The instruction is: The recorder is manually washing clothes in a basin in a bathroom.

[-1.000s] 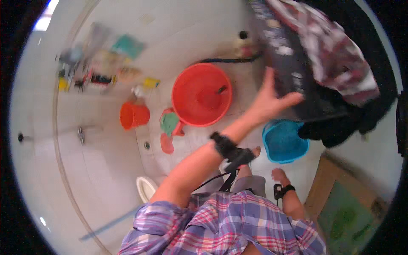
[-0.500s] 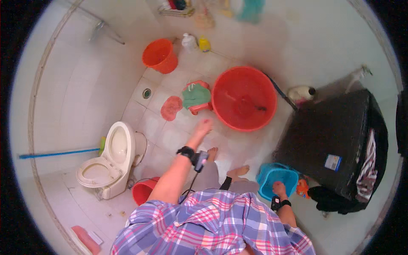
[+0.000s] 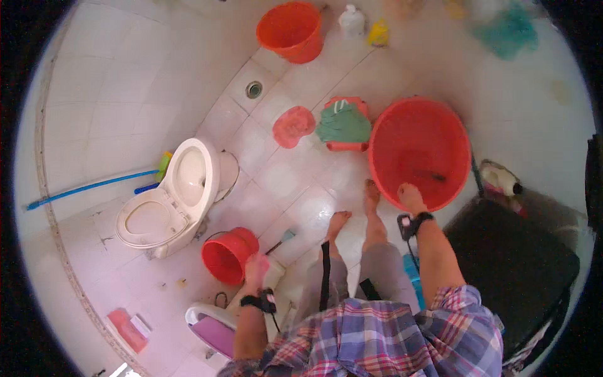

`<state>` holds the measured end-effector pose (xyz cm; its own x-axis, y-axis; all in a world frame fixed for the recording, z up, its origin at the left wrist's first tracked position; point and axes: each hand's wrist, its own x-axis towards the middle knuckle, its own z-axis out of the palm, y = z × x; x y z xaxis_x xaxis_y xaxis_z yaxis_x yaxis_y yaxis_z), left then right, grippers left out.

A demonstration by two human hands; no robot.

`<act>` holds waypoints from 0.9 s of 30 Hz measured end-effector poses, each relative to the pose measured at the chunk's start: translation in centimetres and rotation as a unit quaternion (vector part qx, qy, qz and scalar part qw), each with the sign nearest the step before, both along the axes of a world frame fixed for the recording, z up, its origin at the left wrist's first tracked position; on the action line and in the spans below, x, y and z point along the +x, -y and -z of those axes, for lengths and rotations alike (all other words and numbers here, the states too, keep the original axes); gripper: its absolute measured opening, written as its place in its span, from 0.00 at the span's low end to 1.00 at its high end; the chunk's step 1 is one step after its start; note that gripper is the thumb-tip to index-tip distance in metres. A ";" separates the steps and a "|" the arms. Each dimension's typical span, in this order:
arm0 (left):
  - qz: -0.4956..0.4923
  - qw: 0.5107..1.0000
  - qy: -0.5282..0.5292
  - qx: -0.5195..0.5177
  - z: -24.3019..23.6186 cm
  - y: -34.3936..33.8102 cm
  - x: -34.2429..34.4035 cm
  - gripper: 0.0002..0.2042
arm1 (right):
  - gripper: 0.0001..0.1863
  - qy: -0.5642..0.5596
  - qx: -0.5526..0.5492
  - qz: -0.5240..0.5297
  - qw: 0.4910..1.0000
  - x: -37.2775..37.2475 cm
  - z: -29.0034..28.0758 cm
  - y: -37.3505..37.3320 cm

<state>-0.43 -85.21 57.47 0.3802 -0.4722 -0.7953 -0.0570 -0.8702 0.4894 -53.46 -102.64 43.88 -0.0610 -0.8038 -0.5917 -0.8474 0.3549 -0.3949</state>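
My right hand [image 3: 411, 198] is over the near rim of the big red tub [image 3: 384, 119], fingers loosely bent and slightly apart, with nothing visible in it. Whether it touches the rim is unclear. A little water and a small dark thing [image 3: 432, 176] show inside the tub. Down at the left, my left hand [image 3: 254, 271] is beside a red bucket [image 3: 229, 254]. Motion smears its fingers. Something pink [image 3: 264, 262] shows next to them; I cannot tell whether the hand holds it. Both wrists wear black straps with small devices.
A green cloth [image 3: 343, 123] covers a red stool beside the tub, near a pink mat [image 3: 294, 127]. The toilet [image 3: 200, 182] stands left, lid raised. An orange bucket [image 3: 290, 31] and bottles line the far wall. A black box-like unit [image 3: 521, 264] stands right.
The view has shifted, bringing the toilet side and red bucket further in. My right hand has left the blue basket for the tub rim; my left hand has drawn back toward the red bucket.
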 end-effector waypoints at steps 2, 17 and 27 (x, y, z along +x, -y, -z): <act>0.029 0.998 -0.061 0.017 1.0 -6.5 -0.2 0.08 | 0.12 0.012 0.004 -0.008 1.000 1.4 3.1 4.9; -0.264 0.922 -0.157 0.234 0.3 -10.8 -16.2 0.19 | 0.16 -0.064 0.021 -0.150 0.986 5.3 25.2 21.4; -0.280 0.913 -0.126 0.270 0.0 -12.4 -16.7 0.17 | 0.19 0.000 0.038 -0.087 0.995 7.9 24.3 23.1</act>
<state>-17.12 -72.83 57.43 0.2150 0.2269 -0.9499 0.5257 -0.8466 -0.0832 -45.60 -125.70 19.55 0.0753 -0.7548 -0.6517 -0.8991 0.2312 -0.3717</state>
